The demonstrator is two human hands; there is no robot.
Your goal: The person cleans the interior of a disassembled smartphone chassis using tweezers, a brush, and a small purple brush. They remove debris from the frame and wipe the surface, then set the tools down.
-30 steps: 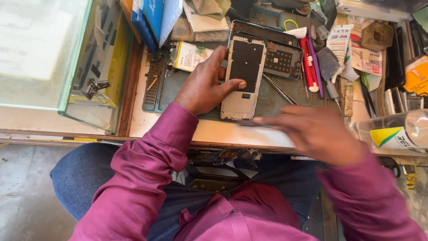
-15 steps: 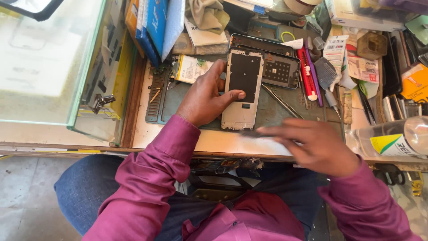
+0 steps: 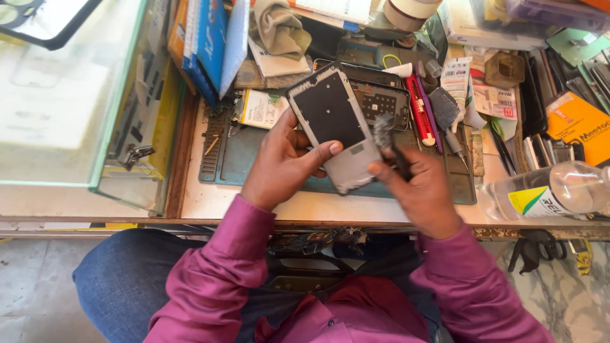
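Two hands meet over the middle of the frame, both working on a phone frame (image 3: pixel 335 127), a grey metal chassis with a dark rectangular panel. The left hand (image 3: pixel 283 162) is closed around the frame's left edge, thumb pressed across its lower face, and holds it tilted up off the blue-green work mat (image 3: pixel 238 159). The right hand (image 3: pixel 419 187) is curled shut on a small dark brush (image 3: pixel 389 136) (its bristle end looks grey and blurred) and holds it against the frame's right edge. Just beyond the frame, toward the top centre, an opened phone body (image 3: pixel 381 101) lies on the mat, with a red tool (image 3: pixel 419 108) beside it on the right. At the lower right a clear plastic bottle (image 3: pixel 549 190) lies on its side. A glass case (image 3: pixel 70 95) fills the upper left, with blue boxes (image 3: pixel 206 41) leaning next to it.
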